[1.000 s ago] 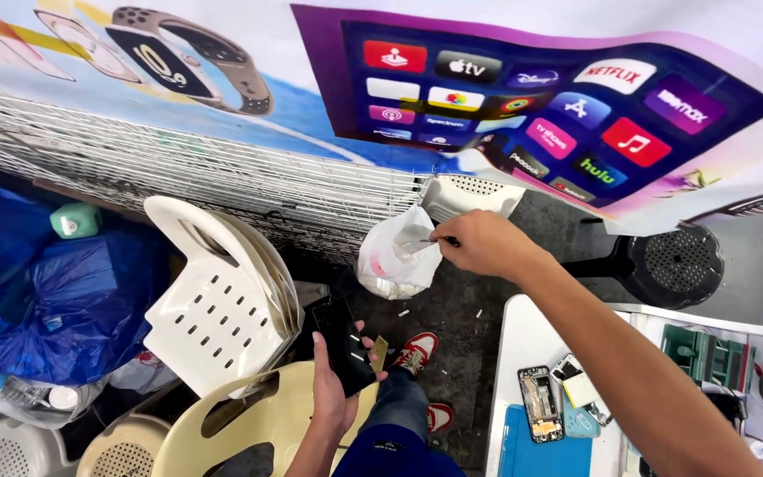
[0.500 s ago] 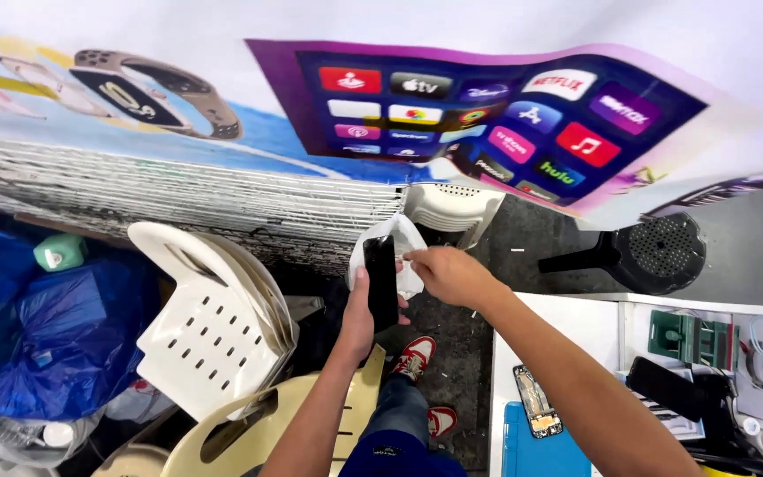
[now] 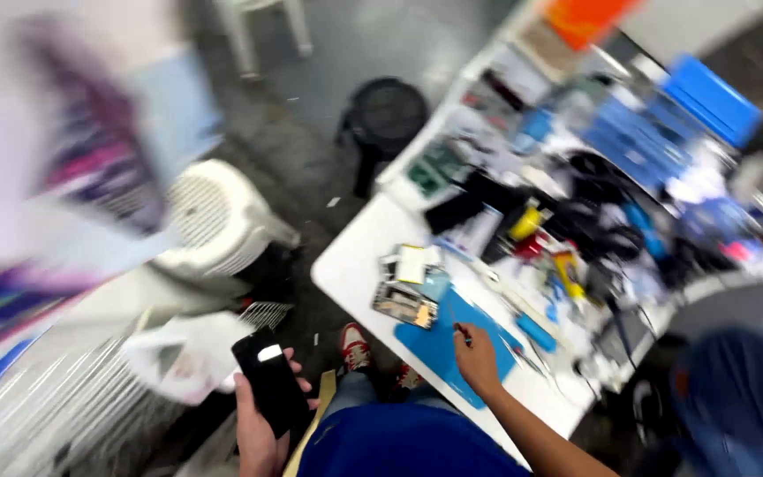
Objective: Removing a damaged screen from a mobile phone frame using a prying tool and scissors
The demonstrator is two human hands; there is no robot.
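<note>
My left hand [image 3: 260, 430] holds a black phone [image 3: 270, 384] upright at the lower left, just in front of a white plastic bag [image 3: 185, 352]. My right hand [image 3: 476, 358] rests on a blue work mat [image 3: 439, 340] on the white table [image 3: 346, 265], its fingers pinched around a small thin tool whose kind I cannot make out. An opened phone body [image 3: 405, 306] and a small white part [image 3: 411, 263] lie on the table just left of that hand. The whole view is motion-blurred.
The table's right half is crowded with tools, cables, a yellow roll [image 3: 525, 223] and blue boxes [image 3: 708, 102]. A white plastic chair [image 3: 218, 221] and a black stool [image 3: 386, 115] stand on the grey floor. My red shoes [image 3: 355, 346] show below.
The view has swung right, from the poster wall to the work table. My right hand left the bag and phone and came down onto the blue mat. The left hand keeps the phone, now lower.
</note>
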